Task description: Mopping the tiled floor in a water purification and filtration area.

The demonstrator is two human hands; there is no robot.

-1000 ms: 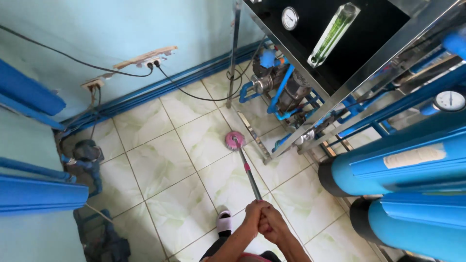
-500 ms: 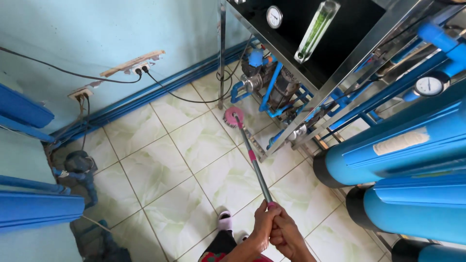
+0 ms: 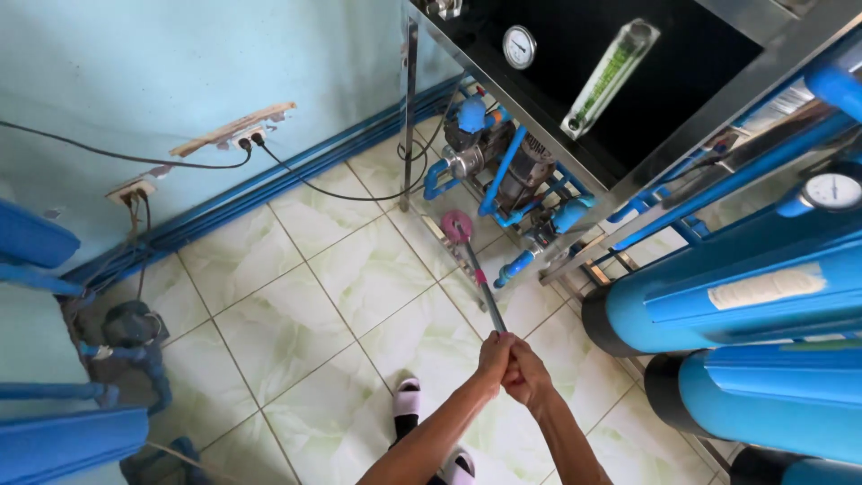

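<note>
Pale green floor tiles (image 3: 296, 314) are running under us toward blue filter tanks (image 3: 754, 287). We are wrapping our left hand (image 3: 496, 357) and right hand (image 3: 528, 375), pressed together, around the top of a thin metal mop handle (image 3: 480, 286). Its pink round head (image 3: 456, 226) is resting on the floor beside the blue pump pipes (image 3: 503, 175); it is looking light, stiff and smooth, best gripped high.

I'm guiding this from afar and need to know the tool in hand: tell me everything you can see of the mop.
The mop is a thin grey metal pole with a small pink band partway along and a round pink head at its far end. It slants away from the person, its head on the pale tiled floor just in front of the steel frame and blue pipes. Both hands grip its near end, left hand beside right hand.
</note>
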